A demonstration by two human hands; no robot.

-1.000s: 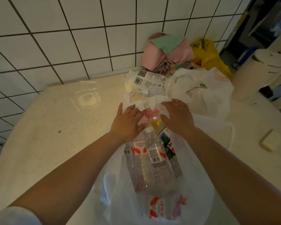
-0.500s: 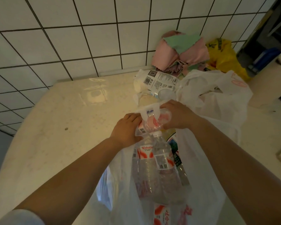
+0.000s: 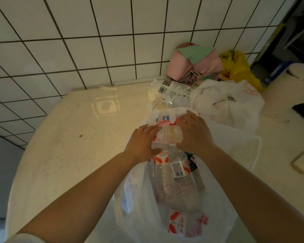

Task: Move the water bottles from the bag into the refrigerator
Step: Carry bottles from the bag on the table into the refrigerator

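Observation:
A thin white plastic bag [image 3: 137,213] lies on the pale counter [image 3: 65,146] in front of me, its mouth towards the wall. Inside it are several clear water bottles [image 3: 167,181] with red and white labels, lying lengthwise. My left hand [image 3: 141,143] grips the bag's left rim beside a bottle's cap end. My right hand [image 3: 194,132] presses on the bag's far rim, fingers curled over the plastic. Between the two hands a bottle's top [image 3: 170,135] shows through bunched film. No refrigerator is in view.
A second white bag [image 3: 232,106] sits behind to the right, with a labelled white packet [image 3: 172,90] beside it. Pink and green cloths [image 3: 195,62] and a yellow bag [image 3: 239,67] are piled against the tiled wall. A white round appliance [image 3: 300,79] stands far right.
Both hands have closed onto the bag's far rim and pulled it back over the bottle tops. My view has shifted closer and to the left.

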